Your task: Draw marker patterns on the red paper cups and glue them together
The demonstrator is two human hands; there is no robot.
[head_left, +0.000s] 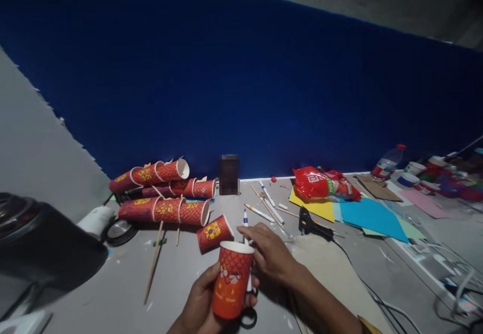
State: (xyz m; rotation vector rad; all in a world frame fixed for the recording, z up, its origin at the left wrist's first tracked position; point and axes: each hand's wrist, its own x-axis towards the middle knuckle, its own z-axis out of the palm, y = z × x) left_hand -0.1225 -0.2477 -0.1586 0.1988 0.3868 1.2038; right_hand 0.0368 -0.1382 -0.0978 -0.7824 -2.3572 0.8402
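My left hand (204,299) is wrapped round a red paper cup (233,286), held upright with its white rim on top. Dark scale lines and small flower-like marks cover the cup's side, with yellow marks below. Just behind the rim, my right hand (269,248) has its fingers bent round a white marker (245,219) with a blue-purple end pointing up. The cup hides part of the marker and some fingertips. Another red patterned cup (215,233) lies tipped on the table beyond. Black scissors handles (249,319) show beneath my left hand.
Rows of joined red cups (162,211) with wooden sticks lie at left, near a black cylinder (49,243). Beyond my hands are several markers (267,193). At right are a glue gun (313,226) with its cord, coloured paper (372,218), a red packet (324,183) and a bottle (388,163).
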